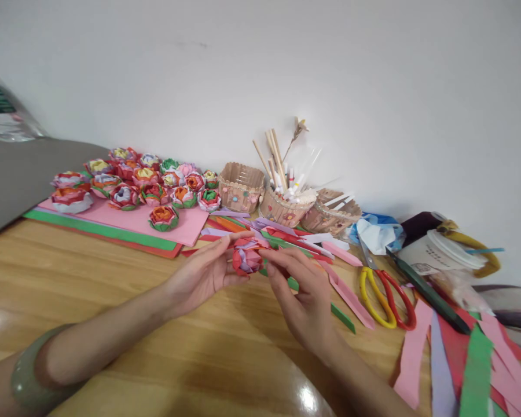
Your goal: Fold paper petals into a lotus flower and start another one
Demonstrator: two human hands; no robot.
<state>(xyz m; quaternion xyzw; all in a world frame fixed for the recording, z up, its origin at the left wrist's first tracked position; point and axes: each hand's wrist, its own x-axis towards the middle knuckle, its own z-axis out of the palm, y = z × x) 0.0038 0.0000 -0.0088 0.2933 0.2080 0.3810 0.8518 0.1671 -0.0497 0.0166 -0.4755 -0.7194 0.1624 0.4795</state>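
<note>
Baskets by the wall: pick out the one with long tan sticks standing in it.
The middle basket: its tan sticks rise above the rim, while the left basket and right basket show none.

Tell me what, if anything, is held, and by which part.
A red and purple paper flower, held by its left side in the left hand; the right hand touches its right edge, grip unclear.

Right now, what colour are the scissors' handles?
One yellow handle, one red handle, best seen in the head view.
</note>
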